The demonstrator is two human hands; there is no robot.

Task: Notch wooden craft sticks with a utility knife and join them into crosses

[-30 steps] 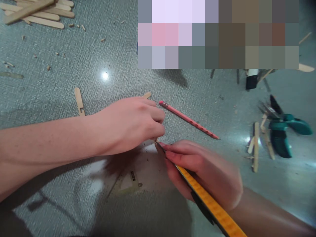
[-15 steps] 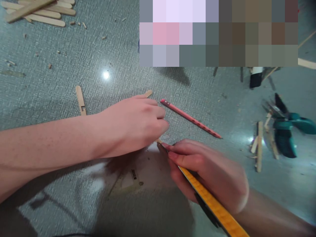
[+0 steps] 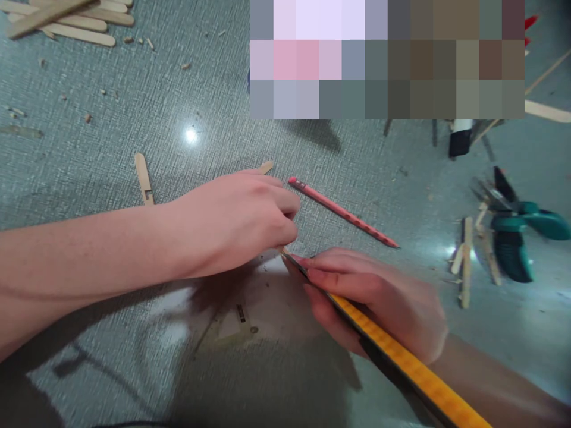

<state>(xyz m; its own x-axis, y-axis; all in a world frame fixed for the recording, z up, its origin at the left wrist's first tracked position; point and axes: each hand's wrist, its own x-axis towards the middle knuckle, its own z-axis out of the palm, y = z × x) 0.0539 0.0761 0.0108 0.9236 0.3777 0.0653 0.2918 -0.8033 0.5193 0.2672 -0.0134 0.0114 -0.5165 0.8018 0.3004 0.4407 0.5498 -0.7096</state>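
My left hand (image 3: 250,211) is closed on a wooden craft stick (image 3: 266,168). One rounded end of the stick pokes out past the fingers, and a sliver of wood shows below the hand; the rest is hidden. In my right hand (image 3: 379,297) is a yellow utility knife (image 3: 401,356), gripped close to its blade. The blade tip meets the wood just under my left fingers. A notched craft stick (image 3: 142,172) lies partly behind my left forearm. Beyond my left fingertips rests a pink pencil (image 3: 343,211).
Craft sticks (image 3: 80,27) are piled at the top left, with wood crumbs scattered nearby. On the right lie green-handled pliers (image 3: 513,244) and cut stick pieces (image 3: 466,261). A blurred-out block covers the top right of the grey textured table (image 3: 214,107).
The knife's handle has swung slightly to the right and up, while its blade stays at the wood. My left hand keeps its hold, and the view has shifted a little.
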